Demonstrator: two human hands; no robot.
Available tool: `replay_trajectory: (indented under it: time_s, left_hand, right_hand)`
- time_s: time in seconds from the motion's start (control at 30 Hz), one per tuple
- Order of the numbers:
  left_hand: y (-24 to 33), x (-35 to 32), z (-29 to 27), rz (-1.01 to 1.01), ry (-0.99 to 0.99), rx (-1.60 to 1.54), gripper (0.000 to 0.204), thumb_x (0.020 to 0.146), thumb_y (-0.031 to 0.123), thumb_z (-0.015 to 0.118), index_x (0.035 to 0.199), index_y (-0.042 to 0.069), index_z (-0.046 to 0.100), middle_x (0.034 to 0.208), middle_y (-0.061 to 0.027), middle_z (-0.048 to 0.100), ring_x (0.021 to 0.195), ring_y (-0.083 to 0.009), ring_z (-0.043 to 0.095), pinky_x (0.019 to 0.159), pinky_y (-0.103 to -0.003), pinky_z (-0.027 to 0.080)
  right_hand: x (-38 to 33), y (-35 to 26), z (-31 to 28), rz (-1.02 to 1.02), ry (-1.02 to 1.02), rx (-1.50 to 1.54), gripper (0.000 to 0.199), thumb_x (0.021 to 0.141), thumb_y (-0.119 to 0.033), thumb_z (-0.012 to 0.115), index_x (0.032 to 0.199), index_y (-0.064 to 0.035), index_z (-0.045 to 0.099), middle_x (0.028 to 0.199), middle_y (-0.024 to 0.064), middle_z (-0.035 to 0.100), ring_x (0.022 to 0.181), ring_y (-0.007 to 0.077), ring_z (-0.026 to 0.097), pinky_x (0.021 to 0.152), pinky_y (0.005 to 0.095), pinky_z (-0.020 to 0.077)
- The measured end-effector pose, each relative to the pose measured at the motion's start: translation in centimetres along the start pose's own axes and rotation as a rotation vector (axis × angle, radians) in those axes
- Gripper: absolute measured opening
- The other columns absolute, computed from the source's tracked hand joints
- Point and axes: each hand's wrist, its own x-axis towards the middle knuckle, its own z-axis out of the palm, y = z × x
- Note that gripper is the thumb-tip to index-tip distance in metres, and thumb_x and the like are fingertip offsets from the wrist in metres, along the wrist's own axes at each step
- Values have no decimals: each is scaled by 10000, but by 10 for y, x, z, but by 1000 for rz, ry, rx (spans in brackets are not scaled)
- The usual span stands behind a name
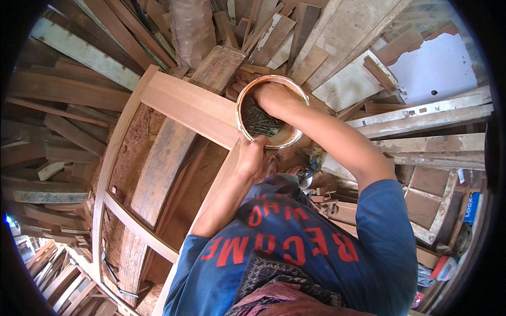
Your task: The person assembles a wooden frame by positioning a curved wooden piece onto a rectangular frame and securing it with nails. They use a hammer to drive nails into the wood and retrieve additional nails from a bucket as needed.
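A round bucket (285,139) with a pale, stained rim is tilted so that its inside shows. Many thin dark nails (262,121) lie in a heap at its bottom. My left hand (253,154) grips the near rim, its thumb over the edge. My right hand (271,99) reaches down inside the bucket by the far wall, just beside the nails. Its fingers are mostly hidden, so whether they hold anything does not show. Touching or close to the bucket's left side is the corner of a light-brown wooden frame (191,108).
Under the frame runs a thick weathered plank (162,176) over sawdust. Stacked boards (63,87) fill the left side, and more planks (271,39) lean at the back. To the right are a white panel (440,71), long pale beams (421,122) and an old paned frame (429,181).
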Motion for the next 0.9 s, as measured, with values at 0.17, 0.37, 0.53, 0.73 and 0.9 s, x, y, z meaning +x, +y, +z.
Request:
replay_trajectory:
  time_s: [0.17,0.37,0.53,0.73,0.9]
  left_hand:
    - [-2,-6,6,8,42,-88,644,888,-42,507,1478,68,273,1214,-157,577,990,-235,643,741,-362,594]
    - [-20,-2,-15,60,21,-66,831,882,-53,512,1577,139,100,1190,-156,540,845,-190,599,608,-315,563]
    - [-17,-11,-23,29,87,47,922,881,-31,525,1622,126,0,1179,-154,541,815,-184,595,589,-298,529]
    - [-18,-22,-23,8,149,38,508,832,-45,538,1336,-16,477,1116,-116,619,875,-185,635,674,-310,539]
    - [-32,-18,-36,112,89,-33,962,869,-26,516,1639,87,-49,1215,-162,543,965,-223,600,725,-342,567]
  right_hand:
    - [15,-15,24,35,31,91,270,950,-133,543,1012,-60,796,1114,176,768,1061,311,744,905,425,593]
    - [17,-26,38,52,39,159,293,965,-163,531,1052,-71,796,1129,172,766,1075,321,737,934,431,584]
    - [14,-45,38,127,-2,162,274,950,-165,556,1044,-46,784,1104,200,762,1031,337,747,898,449,597]
    - [13,-56,65,176,62,206,252,944,-162,566,1015,-43,777,1057,209,765,965,344,762,842,467,614]
    - [10,-69,71,176,50,197,233,938,-158,575,983,-56,780,1038,195,771,963,342,763,834,462,615]
